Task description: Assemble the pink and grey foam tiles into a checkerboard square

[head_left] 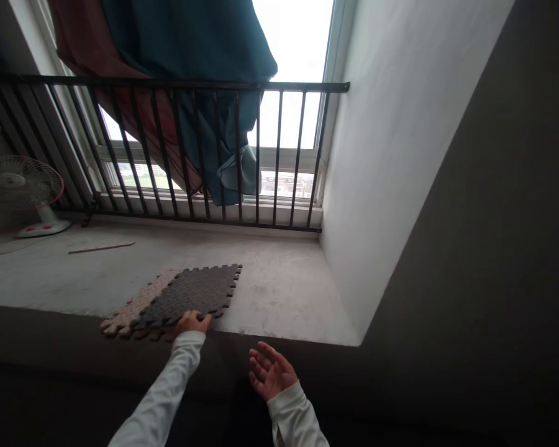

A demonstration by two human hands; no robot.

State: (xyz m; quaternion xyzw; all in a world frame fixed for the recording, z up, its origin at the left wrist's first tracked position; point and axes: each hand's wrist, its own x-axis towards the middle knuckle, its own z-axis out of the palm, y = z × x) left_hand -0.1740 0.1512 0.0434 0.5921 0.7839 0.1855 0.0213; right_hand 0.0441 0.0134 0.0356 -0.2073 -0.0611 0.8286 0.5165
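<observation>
On the concrete window ledge lie interlocking foam mats, a dark grey foam mat (195, 290) on top of a light brown foam mat (146, 292) that shows along its left side. My left hand (192, 321) grips the front edge of the dark mat, fingers curled over it. Part of the mats juts past the ledge's front edge. To the right, my right hand (271, 371) is held in the air in front of the ledge, palm turned up and fingers apart, touching nothing.
A black metal railing (242, 220) runs along the window, with a blue and red curtain (190, 49) hanging through it. At far left stands a white fan (46, 225). A thin brown strip (101, 248) lies on the ledge (284, 285). A white wall (382, 155) closes the right side.
</observation>
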